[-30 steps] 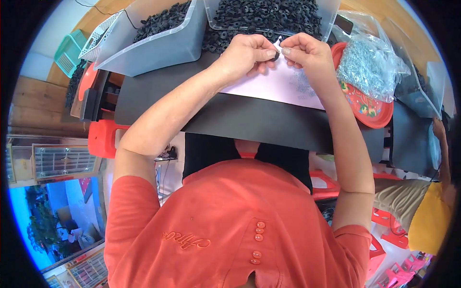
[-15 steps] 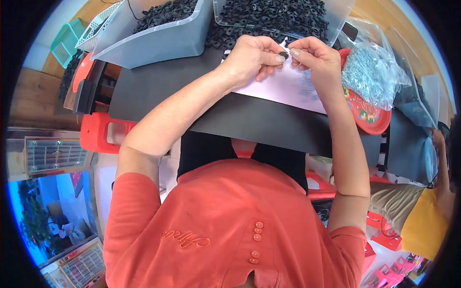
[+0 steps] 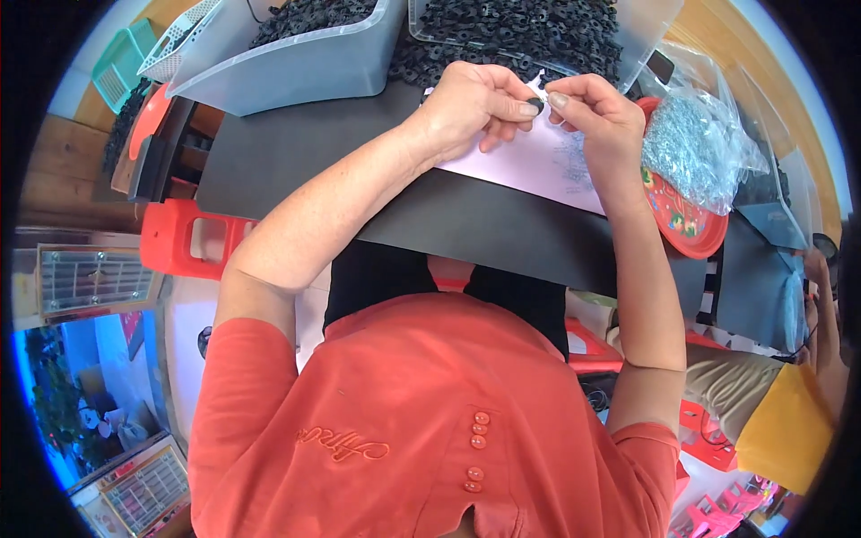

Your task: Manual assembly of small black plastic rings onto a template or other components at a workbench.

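Here we see a small black part [image 3: 537,105] pinched at the left hand's [image 3: 471,112] fingertips.
We note left thumb and forefinger closed on the part, just above the pink sheet [image 3: 502,166]; the right hand's [image 3: 599,117] thumb and forefinger are drawn together close beside it, but we cannot tell whether they grip anything. Beyond the fingers we record a heap of black pieces [image 3: 430,65], with a translucent bin [image 3: 305,79] off to their left; right of the right-hand fingers, a bag of small clear pieces [image 3: 692,143] lies on a red tray [image 3: 691,229].
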The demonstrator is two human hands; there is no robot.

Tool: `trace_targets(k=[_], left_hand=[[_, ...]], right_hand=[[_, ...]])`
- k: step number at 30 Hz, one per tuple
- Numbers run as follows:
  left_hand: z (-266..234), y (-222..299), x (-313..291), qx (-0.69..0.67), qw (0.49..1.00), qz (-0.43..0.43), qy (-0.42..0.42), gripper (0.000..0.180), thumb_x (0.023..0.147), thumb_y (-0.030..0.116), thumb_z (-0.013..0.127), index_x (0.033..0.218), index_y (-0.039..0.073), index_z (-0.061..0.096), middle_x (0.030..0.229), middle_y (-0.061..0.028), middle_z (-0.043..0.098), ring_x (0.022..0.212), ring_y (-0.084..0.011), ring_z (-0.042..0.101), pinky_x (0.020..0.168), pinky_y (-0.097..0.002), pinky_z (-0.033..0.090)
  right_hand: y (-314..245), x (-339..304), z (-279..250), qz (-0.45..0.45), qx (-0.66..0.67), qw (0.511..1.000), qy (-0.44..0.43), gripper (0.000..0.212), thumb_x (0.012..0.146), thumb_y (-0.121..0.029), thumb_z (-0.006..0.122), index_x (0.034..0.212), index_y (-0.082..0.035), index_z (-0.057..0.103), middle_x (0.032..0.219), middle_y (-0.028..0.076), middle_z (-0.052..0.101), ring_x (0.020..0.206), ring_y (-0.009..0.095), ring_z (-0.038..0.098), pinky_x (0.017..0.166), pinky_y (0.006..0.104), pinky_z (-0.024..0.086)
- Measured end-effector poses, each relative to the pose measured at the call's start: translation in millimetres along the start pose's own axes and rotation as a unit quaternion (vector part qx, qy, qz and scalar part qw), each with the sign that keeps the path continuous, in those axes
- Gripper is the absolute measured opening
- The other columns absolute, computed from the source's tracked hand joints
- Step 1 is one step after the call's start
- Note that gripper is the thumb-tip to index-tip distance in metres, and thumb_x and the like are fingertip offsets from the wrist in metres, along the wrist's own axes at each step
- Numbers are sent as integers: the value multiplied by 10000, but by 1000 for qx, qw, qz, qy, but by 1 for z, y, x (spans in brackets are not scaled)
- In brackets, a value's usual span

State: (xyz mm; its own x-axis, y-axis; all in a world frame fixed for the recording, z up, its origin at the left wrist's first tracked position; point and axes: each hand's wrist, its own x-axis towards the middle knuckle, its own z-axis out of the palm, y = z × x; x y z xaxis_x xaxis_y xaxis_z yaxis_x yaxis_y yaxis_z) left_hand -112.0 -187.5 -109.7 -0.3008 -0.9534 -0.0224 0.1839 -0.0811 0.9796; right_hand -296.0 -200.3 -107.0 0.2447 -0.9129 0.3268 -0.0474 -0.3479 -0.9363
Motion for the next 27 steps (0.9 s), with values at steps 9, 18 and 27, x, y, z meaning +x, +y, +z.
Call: trace_targets(k=[9,18,27], left_hand=[[-2,-1,0,-30,999,-6,-14,103,835,45,654,897,-31,621,728,-122,644,528,-123,565,397,-230,406],[-1,-1,-2,-58,998,3,-37,117,851,51,638,931,-32,617,777,-126,648,585,-130,585,432,-241,427],[0,-2,-2,-78,997,6,-23,101,841,26,638,921,-30,615,779,-118,639,571,-135,578,446,-250,433]], right_hand=[[0,1,-1,11,24,1000,-2,108,826,-70,645,896,8,668,728,17,629,660,59,560,601,192,430],[-4,1,-2,15,61,998,-3,123,830,-78,647,915,8,662,758,23,646,665,69,577,606,195,437],[-3,-1,-2,3,30,1000,7,98,836,-62,633,909,-4,659,752,10,637,673,59,570,614,195,444]])
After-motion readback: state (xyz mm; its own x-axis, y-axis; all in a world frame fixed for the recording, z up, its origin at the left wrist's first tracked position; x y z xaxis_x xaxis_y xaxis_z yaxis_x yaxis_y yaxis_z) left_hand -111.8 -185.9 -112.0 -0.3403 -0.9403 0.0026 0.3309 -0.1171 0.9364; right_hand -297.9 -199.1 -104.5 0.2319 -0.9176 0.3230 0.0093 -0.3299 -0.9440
